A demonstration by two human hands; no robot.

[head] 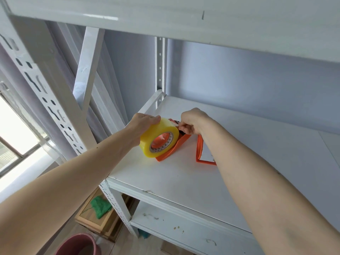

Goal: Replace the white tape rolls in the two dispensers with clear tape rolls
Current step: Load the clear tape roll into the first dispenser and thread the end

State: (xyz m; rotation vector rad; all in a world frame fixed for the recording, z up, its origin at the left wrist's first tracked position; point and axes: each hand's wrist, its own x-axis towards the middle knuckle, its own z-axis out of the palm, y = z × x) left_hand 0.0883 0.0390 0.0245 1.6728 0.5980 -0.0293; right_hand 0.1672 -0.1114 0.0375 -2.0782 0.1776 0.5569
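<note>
A yellowish clear tape roll [156, 138] sits on the hub of an orange dispenser [176, 146] lying on the white shelf [184, 177]. My left hand [141, 124] grips the roll from above and behind. My right hand [191, 122] pinches something small at the dispenser's front end, near its cutter; its fingertips hide what they hold. A second orange dispenser [200, 151] lies just to the right, partly hidden under my right forearm, with no roll visible on it. No white tape roll is in view.
The shelf above [184, 24] hangs low over the work area. A slotted white upright [46, 100] stands at the left. Below are a lower shelf [184, 227], a pink bucket [79, 245], a green cloth [101, 207] and wooden boards on the floor.
</note>
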